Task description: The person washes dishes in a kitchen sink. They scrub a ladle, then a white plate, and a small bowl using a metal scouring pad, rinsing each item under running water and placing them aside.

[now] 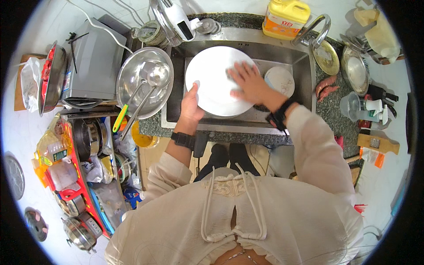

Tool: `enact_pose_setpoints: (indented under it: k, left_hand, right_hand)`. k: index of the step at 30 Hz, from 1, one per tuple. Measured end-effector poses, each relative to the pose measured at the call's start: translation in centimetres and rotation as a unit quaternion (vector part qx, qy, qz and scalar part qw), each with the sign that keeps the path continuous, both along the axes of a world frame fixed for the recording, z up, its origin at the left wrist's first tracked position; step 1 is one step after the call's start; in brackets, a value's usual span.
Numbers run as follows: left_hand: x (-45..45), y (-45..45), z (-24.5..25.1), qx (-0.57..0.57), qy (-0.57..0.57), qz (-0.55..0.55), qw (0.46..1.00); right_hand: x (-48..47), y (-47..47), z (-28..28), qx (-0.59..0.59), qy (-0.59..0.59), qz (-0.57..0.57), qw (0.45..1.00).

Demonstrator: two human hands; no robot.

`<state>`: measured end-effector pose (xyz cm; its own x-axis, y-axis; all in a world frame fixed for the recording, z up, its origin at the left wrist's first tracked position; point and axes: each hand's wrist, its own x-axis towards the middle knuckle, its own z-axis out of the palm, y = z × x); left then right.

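Note:
A large round white plate [218, 82] is held over the stainless steel sink [303, 82]. My left hand [192, 104] grips its left edge, thumb on top and fingers hidden underneath. Over the right part of the plate lies my right hand [248, 81], blurred, its fingers spread; something dark shows at its fingertips, too blurred to name. A smaller white dish [280, 81] with bits on it sits in the sink to the right. Left of the sink is a steel bowl [127, 79] holding a ladle [158, 74] and a green-handled utensil [121, 117].
Chrome faucets rise behind the sink, one at the left and another [323, 29] at the right. A yellow detergent jug [286, 20] stands at the back. Sweet potatoes [326, 87] lie on the granite counter [331, 122]. A crowded shelf rack [79, 159] stands at left.

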<state>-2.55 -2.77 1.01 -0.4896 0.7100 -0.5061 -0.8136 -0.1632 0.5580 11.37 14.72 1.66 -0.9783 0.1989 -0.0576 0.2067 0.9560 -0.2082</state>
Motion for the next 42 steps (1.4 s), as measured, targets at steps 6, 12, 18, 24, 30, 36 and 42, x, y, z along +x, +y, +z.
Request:
enact_pose_setpoints:
  k: [6, 12, 18, 24, 30, 36, 42]
  left_hand:
    - [-1.9, 0.8, -0.5, -0.083, -0.015, -0.006, 0.996]
    - [-2.9, 2.6, 0.1, -0.128, -0.080, -0.038, 0.988]
    - [-3.2, 4.6, 2.1, -0.144, -0.005, -0.134, 0.980]
    - [-1.9, 5.3, -0.7, -0.167, 0.143, -0.103, 0.970]
    - [-1.7, 1.1, -3.5, 0.119, -0.004, -0.136, 0.984]
    - [-0.6, 0.1, -2.1, 0.160, -0.086, -0.123, 0.976]
    - [0.3, 0.0, 0.0, 0.129, -0.010, -0.103, 0.986]
  right_hand:
    - [3.7, -5.3, 0.8, -0.049, 0.104, 0.100, 0.988]
    - [1.6, -3.4, 2.9, -0.053, 0.174, 0.085, 0.980]
    - [0.3, -2.2, 4.9, -0.135, 0.179, 0.009, 0.975]
    - [-0.3, 1.9, 6.3, -0.440, 0.139, -0.262, 0.848]
    - [2.0, 5.0, 4.6, -0.758, 0.210, -0.305, 0.537]
    - [1.6, 6.5, 0.6, -0.670, 0.331, -0.348, 0.566]
    - [-1.4, 5.1, -0.5, -0.199, 0.252, -0.290, 0.902]
